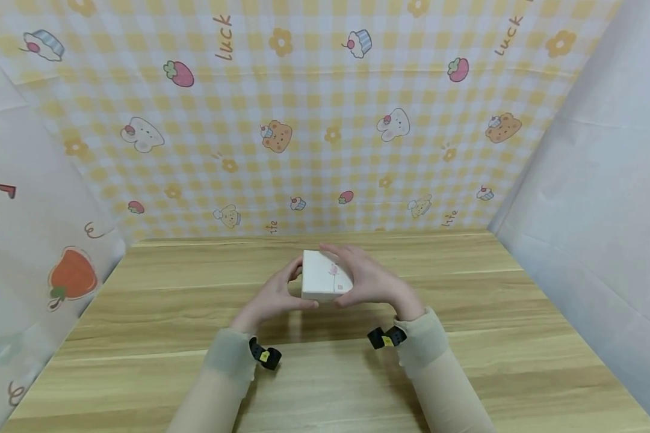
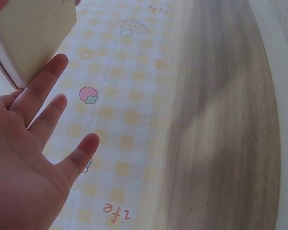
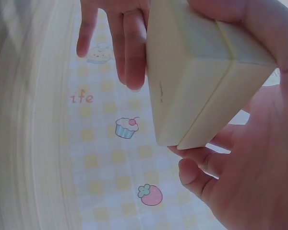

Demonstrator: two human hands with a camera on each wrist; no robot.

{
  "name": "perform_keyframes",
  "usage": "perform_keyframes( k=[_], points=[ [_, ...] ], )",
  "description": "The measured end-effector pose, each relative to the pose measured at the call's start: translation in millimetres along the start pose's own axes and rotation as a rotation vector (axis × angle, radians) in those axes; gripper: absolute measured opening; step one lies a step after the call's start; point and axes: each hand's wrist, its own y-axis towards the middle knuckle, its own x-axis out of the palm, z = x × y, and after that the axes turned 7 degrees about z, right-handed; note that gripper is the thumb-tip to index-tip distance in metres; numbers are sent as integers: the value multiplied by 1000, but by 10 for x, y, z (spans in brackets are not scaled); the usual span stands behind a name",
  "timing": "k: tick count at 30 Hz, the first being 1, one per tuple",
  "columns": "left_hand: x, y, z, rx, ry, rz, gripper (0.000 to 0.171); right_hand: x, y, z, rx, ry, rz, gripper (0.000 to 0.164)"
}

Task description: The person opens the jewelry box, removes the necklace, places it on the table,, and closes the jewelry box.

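A small white box [image 1: 319,275] with a pink printed figure on its top is held above the table between both hands. In the right wrist view a seam runs round the side of the box [image 3: 201,86], like that of a lid. The right hand [image 1: 371,278] grips its right side, thumb at the near edge and fingers at the far edge. At the left side, the left hand [image 1: 276,294] holds it between thumb and fingers. Several of that hand's fingers [image 2: 43,88] spread out loosely in the left wrist view, one touching the box.
A wood-grain table [image 1: 168,313] lies beneath the hands. Behind it hangs a yellow checked cloth [image 1: 314,168] with cartoon prints. Pale cloth walls stand at the left [image 1: 27,252] and the right [image 1: 590,198]. Each wrist wears a black strap with a small camera.
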Motion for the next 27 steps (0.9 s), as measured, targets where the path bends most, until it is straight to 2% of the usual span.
perform_keyframes(
  k=[8, 27],
  points=[
    [3, -2, 14, -23, 3, 14, 97, -12, 1, -8, -26, 23, 37, 101],
    [-14, -1, 48, -13, -13, 26, 93, -3, 4, -9, -34, 69, 64, 98]
  ],
)
